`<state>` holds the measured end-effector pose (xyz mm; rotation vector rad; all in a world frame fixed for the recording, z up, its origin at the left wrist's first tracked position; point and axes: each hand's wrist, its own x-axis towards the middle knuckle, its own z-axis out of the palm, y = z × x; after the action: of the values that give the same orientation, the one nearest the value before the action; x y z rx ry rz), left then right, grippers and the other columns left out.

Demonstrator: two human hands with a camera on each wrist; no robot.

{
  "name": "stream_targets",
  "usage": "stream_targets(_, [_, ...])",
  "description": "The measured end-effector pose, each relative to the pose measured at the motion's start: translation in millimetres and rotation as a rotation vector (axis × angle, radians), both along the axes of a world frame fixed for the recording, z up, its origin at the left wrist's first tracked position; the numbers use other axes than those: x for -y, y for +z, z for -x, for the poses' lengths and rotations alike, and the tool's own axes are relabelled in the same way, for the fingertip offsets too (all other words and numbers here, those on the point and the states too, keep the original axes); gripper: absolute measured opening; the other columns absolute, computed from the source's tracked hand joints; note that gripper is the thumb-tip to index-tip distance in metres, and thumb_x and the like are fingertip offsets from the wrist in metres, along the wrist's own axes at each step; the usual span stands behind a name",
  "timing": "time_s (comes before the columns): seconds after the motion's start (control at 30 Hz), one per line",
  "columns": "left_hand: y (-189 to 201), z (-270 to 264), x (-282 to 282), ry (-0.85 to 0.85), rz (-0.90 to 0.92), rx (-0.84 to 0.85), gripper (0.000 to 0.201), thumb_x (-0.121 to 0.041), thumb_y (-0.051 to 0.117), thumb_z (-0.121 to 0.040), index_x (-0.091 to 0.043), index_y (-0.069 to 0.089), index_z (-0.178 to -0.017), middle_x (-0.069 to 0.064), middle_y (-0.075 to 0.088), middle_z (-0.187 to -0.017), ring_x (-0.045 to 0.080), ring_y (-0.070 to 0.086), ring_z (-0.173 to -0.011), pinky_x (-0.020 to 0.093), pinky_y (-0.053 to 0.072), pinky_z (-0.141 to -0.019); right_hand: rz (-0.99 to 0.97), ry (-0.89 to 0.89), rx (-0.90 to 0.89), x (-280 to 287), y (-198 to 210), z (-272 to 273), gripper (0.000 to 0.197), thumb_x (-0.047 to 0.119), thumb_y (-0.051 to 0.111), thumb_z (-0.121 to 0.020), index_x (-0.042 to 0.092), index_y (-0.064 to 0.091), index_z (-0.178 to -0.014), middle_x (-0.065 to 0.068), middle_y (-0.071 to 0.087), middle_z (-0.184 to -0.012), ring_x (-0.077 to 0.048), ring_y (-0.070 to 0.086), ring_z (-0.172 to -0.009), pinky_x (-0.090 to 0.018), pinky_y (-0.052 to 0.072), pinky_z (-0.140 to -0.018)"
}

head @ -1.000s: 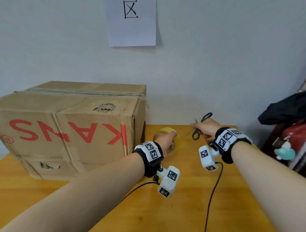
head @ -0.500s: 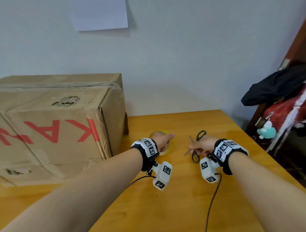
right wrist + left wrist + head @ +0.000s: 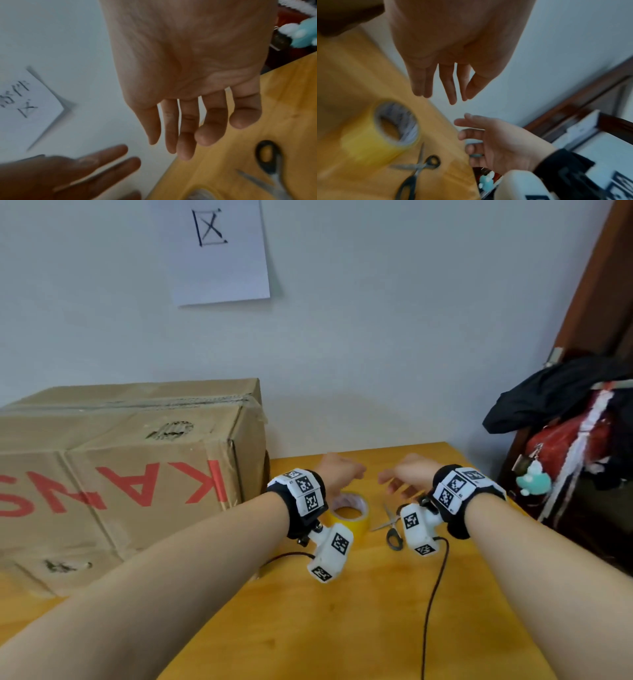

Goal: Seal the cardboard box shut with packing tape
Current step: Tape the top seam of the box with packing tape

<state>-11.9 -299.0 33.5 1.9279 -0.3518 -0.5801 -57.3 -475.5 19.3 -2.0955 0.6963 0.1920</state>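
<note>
A big cardboard box (image 3: 130,474) with red letters stands at the left of the wooden table (image 3: 359,611), its top flaps down with tape along the seam. A yellow roll of packing tape (image 3: 349,513) (image 3: 385,129) lies flat on the table beside black-handled scissors (image 3: 390,529) (image 3: 414,174) (image 3: 271,162). My left hand (image 3: 342,472) (image 3: 443,83) hovers above the roll, fingers straight and empty. My right hand (image 3: 404,477) (image 3: 185,128) is raised above the scissors, fingers loose and holding nothing.
A sheet of paper (image 3: 219,251) is stuck on the wall behind. Dark clothes and a red bag (image 3: 568,433) with a teal charm hang past the table's right edge. Cables (image 3: 435,594) trail from both wrist cameras over the table's front.
Both hands have let go and lifted: the tape roll and the scissors now lie on the table. The head view has tilted upward.
</note>
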Motion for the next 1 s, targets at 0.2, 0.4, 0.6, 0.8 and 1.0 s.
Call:
stream_targets(0.2, [79,15,-38,-0.068,0.072,0.243,0.021,-0.017,0.058,-0.095,-0.017,0.076,-0.105,-0.001,0.072,-0.110,0.024,0.064,-0.111,0.038,0.055,-0.092,-0.107,0.115,0.126,-57,50,-11,0.028,0.034,0.067,-0.093,0.009,0.072,-0.104,-0.004,0.068,-0.077,-0.020,0.058,-0.057,-0.029,0.045,-0.056])
stream_targets(0.4, [147,-1,-107,-0.019,-0.175,0.596,0.028,-0.013,0.054,-0.092,-0.023,0.078,-0.100,-0.008,0.073,-0.101,0.011,0.064,-0.102,0.024,0.051,-0.087,-0.309,0.180,0.218,-119,85,-31,0.039,0.047,0.057,-0.098,0.012,0.068,-0.111,-0.008,0.073,-0.102,-0.025,0.067,-0.074,-0.035,0.055,-0.063])
stream_targets(0.6, [166,-32,-173,0.054,-0.483,0.631,0.008,-0.017,0.052,-0.089,-0.018,0.060,-0.088,0.001,0.056,-0.094,0.020,0.052,-0.087,0.032,0.041,-0.081,-0.432,0.203,0.261,-162,95,-52,0.054,0.057,0.049,-0.098,0.009,0.066,-0.117,-0.009,0.074,-0.104,-0.031,0.071,-0.085,-0.050,0.056,-0.091])
stream_targets(0.8, [153,-37,-192,0.002,-0.599,0.574,0.036,-0.027,0.048,-0.100,-0.006,0.067,-0.123,0.010,0.063,-0.128,0.027,0.058,-0.117,0.036,0.044,-0.097,-0.546,0.150,0.126,-180,88,-67,0.070,0.069,0.042,-0.094,0.007,0.060,-0.122,-0.013,0.073,-0.110,-0.033,0.073,-0.091,-0.046,0.058,-0.081])
stream_targets(1.0, [151,-43,-194,0.007,-0.546,0.548,0.031,-0.026,0.052,-0.096,-0.006,0.071,-0.111,0.009,0.068,-0.113,0.022,0.055,-0.094,0.032,0.042,-0.081,-0.827,0.012,0.177,-184,82,-69,0.044,0.052,0.057,-0.096,0.012,0.065,-0.113,-0.008,0.070,-0.106,-0.026,0.068,-0.086,-0.038,0.055,-0.069])
